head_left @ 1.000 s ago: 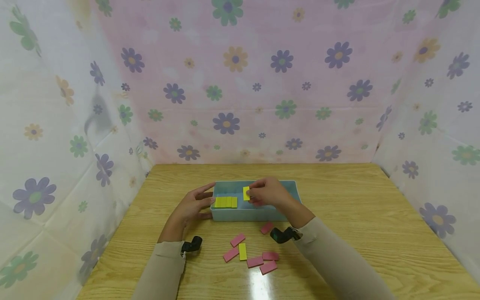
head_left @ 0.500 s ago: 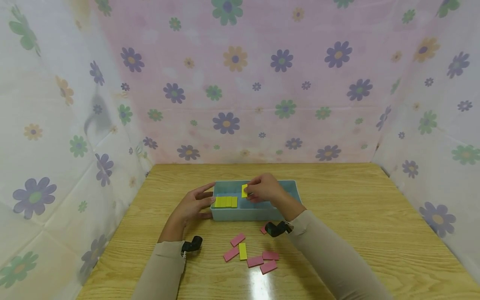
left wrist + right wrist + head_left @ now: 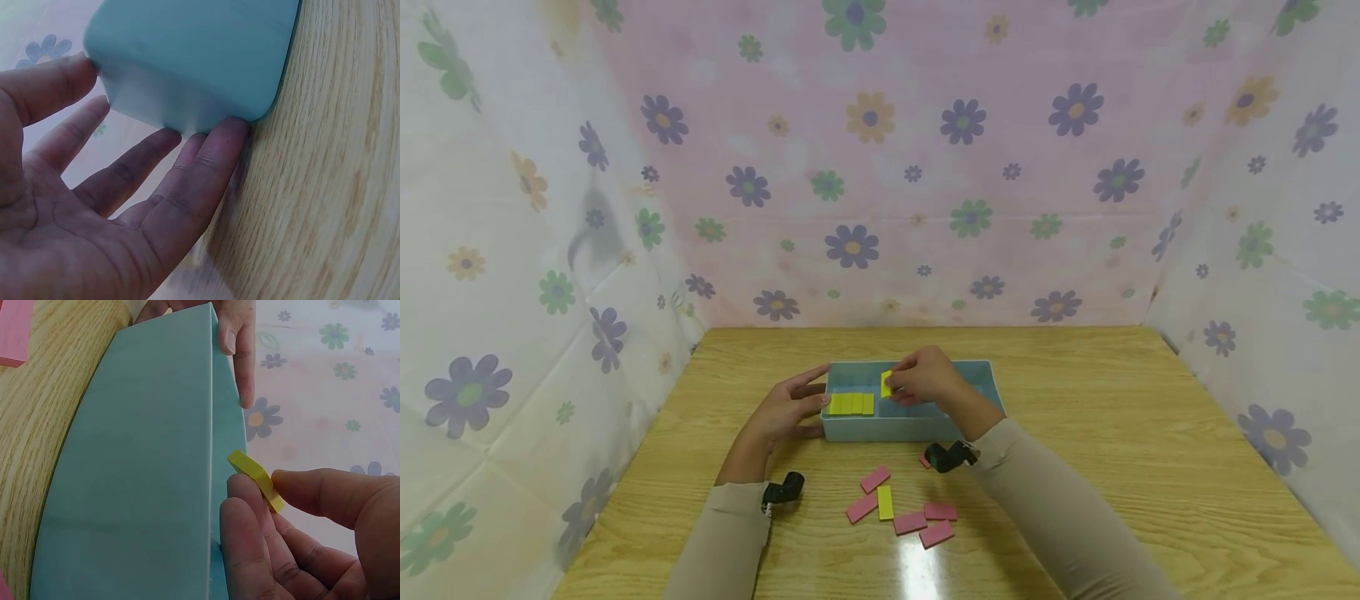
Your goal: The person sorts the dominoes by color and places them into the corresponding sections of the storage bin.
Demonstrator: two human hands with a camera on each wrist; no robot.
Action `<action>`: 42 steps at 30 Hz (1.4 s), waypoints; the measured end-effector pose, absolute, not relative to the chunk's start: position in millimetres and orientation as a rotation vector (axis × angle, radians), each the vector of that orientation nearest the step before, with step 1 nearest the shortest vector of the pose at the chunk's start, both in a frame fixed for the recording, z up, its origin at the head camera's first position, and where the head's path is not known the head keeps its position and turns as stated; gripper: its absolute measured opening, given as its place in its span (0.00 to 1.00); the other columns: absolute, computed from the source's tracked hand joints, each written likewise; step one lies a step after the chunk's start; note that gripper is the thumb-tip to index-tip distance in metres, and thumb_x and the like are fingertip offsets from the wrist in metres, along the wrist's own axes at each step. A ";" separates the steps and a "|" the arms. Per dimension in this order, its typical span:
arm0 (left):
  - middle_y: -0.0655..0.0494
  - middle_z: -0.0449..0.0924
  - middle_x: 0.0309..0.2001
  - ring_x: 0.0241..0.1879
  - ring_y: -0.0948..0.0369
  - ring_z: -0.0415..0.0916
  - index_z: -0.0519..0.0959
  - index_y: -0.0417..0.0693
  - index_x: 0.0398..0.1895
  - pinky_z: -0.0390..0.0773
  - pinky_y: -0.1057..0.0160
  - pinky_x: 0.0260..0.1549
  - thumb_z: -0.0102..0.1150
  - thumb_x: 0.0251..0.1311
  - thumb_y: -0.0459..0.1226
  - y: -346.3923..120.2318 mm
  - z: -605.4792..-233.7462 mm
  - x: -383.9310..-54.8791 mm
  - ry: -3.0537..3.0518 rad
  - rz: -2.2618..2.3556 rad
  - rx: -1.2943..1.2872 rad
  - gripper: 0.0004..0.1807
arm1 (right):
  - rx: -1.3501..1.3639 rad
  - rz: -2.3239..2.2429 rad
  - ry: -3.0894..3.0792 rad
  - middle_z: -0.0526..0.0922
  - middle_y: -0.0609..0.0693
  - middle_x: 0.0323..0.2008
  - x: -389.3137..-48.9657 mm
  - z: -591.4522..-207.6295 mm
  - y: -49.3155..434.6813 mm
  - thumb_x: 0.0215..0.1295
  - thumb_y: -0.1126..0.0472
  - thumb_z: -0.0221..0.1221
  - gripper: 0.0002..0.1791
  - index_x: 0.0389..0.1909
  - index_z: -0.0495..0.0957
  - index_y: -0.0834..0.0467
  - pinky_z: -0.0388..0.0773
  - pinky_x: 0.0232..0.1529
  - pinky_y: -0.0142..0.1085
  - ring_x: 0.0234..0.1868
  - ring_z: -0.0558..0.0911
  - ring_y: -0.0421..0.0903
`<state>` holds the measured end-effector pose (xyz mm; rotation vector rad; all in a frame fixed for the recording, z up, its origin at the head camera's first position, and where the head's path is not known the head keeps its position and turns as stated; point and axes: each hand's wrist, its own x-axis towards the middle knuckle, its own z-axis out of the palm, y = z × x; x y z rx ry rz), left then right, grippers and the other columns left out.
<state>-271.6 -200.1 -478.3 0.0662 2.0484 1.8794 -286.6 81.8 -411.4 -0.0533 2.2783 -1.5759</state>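
A light blue rectangular box (image 3: 895, 429) stands on the table, with a row of yellow blocks (image 3: 852, 404) lying in its left part. My right hand (image 3: 931, 379) is over the box and pinches one flat yellow block (image 3: 255, 475) between thumb and fingers. In the right wrist view that block is tilted, near the box's rim. The fingers of my left hand (image 3: 784, 410) are spread, and their tips touch the box's left end. The left wrist view shows these fingertips (image 3: 228, 134) against the end wall, low down near the table.
In front of the box lie several pink blocks (image 3: 911, 523) and one yellow block (image 3: 885, 502). Another pink block (image 3: 925, 461) is partly hidden by the right wrist camera (image 3: 950, 457). Flowered cloth (image 3: 917, 275) surrounds the wooden table (image 3: 1075, 467) at the back and sides.
My right hand has moved slightly left and back over the box, carrying the yellow block toward the row. The left hand and the box have stayed still.
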 end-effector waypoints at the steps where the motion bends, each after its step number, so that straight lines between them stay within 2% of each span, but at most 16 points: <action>1: 0.44 0.64 0.77 0.68 0.44 0.74 0.65 0.68 0.79 0.85 0.43 0.51 0.59 0.75 0.37 -200.0 -478.3 -271.5 2.047 1.881 0.066 0.33 | -0.050 -1.575 2.282 0.89 0.60 0.43 -286.6 -411.2 81.5 0.68 0.63 0.67 0.15 0.52 0.84 0.67 0.87 0.49 0.50 0.45 0.89 0.61; 21: 0.43 0.64 0.77 0.68 0.44 0.74 0.65 0.68 0.79 0.85 0.42 0.51 0.59 0.75 0.37 -198.1 -476.7 -269.3 2.059 1.875 0.082 0.33 | -0.054 -1.570 2.304 0.89 0.59 0.44 -288.8 -415.3 83.5 0.69 0.63 0.66 0.12 0.49 0.86 0.66 0.88 0.46 0.48 0.39 0.91 0.53; 26: 0.44 0.63 0.77 0.69 0.44 0.73 0.65 0.68 0.79 0.85 0.42 0.51 0.59 0.75 0.37 -198.2 -477.2 -270.0 2.066 1.871 0.084 0.33 | -0.055 -1.574 2.290 0.89 0.59 0.46 -288.6 -415.0 84.0 0.69 0.63 0.66 0.12 0.49 0.86 0.65 0.88 0.47 0.48 0.41 0.91 0.54; 29: 0.44 0.63 0.77 0.69 0.44 0.72 0.65 0.69 0.79 0.85 0.42 0.51 0.59 0.75 0.37 -198.5 -478.1 -270.8 2.069 1.867 0.084 0.33 | -0.074 -1.578 2.263 0.88 0.61 0.51 -287.7 -413.4 83.8 0.70 0.62 0.65 0.15 0.52 0.84 0.66 0.87 0.49 0.49 0.44 0.90 0.56; 34: 0.44 0.63 0.77 0.69 0.44 0.73 0.65 0.69 0.79 0.85 0.42 0.51 0.59 0.75 0.38 -198.9 -479.0 -271.3 2.062 1.868 0.087 0.33 | -0.106 -1.530 2.218 0.81 0.65 0.61 -283.5 -406.7 76.7 0.75 0.53 0.61 0.27 0.65 0.74 0.68 0.85 0.55 0.49 0.54 0.87 0.59; 38: 0.44 0.64 0.77 0.67 0.44 0.74 0.65 0.68 0.79 0.85 0.42 0.51 0.60 0.74 0.38 -198.9 -478.4 -270.9 2.059 1.876 0.080 0.33 | -0.082 -1.536 2.104 0.70 0.67 0.71 -282.5 -404.3 66.5 0.76 0.44 0.58 0.41 0.77 0.60 0.66 0.77 0.66 0.53 0.68 0.75 0.67; 42: 0.43 0.65 0.76 0.67 0.44 0.75 0.65 0.67 0.79 0.86 0.43 0.49 0.60 0.74 0.37 -198.8 -477.7 -270.1 2.068 1.876 0.080 0.33 | -0.051 -1.569 1.983 0.59 0.68 0.77 -283.2 -406.5 57.9 0.77 0.41 0.56 0.47 0.82 0.49 0.64 0.70 0.71 0.59 0.73 0.65 0.73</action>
